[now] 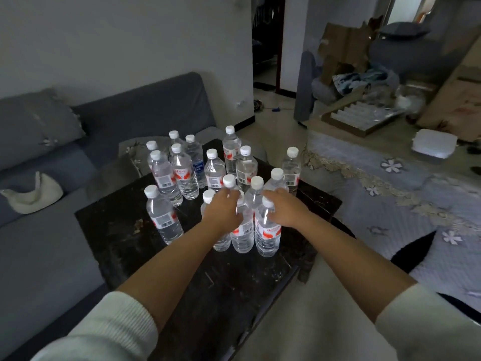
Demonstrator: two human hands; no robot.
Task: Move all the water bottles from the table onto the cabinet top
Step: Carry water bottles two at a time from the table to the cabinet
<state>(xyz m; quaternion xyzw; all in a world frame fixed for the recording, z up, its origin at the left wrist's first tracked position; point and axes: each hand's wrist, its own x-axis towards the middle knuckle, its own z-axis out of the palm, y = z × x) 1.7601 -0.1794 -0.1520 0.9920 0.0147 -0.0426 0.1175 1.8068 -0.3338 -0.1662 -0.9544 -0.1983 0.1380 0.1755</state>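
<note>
Sixteen capped water bottles (186,175) stand on one dark table (125,230), with two hands (223,212) among them.

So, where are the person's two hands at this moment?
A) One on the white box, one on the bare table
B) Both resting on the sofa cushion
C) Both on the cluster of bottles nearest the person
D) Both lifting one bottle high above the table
C: the left hand and the right hand both reach into the nearest bottles, which stand on the dark table.

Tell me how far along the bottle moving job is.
Nothing looks done: many water bottles stand on the dark table, and no cabinet top is in view. The left hand and right hand reach into the near cluster. All the carrying remains.
</note>
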